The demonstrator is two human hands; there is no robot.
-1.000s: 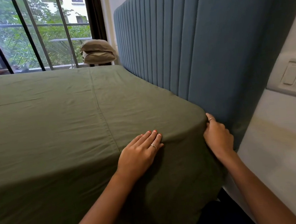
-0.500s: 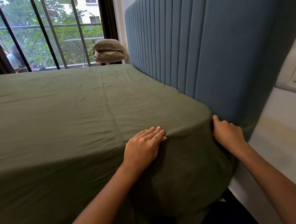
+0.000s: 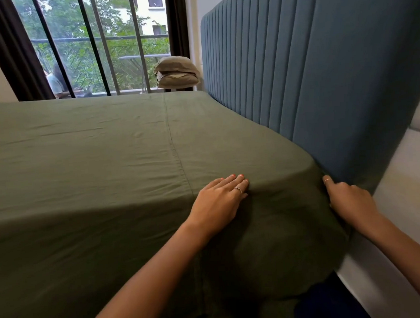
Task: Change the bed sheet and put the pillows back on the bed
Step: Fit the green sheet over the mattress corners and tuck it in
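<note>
A person works the green bed sheet (image 3: 105, 166) around the mattress corner beside the blue headboard (image 3: 322, 76).

If the sheet is tucked too shallowly here, it may spring off the corner. The left hand (image 3: 219, 203) presses flat, fingers straight, on the sheet's edge; the right hand (image 3: 348, 198), fingers curled, pushes cloth into the headboard gap, its grip hidden. Two pillows (image 3: 177, 73) wait stacked by the window (image 3: 96, 42).

Bed (image 3: 273, 266): we saw it against the blue headboard.
On it: we found a green sheet (image 3: 92, 154), stretched smooth.
</note>
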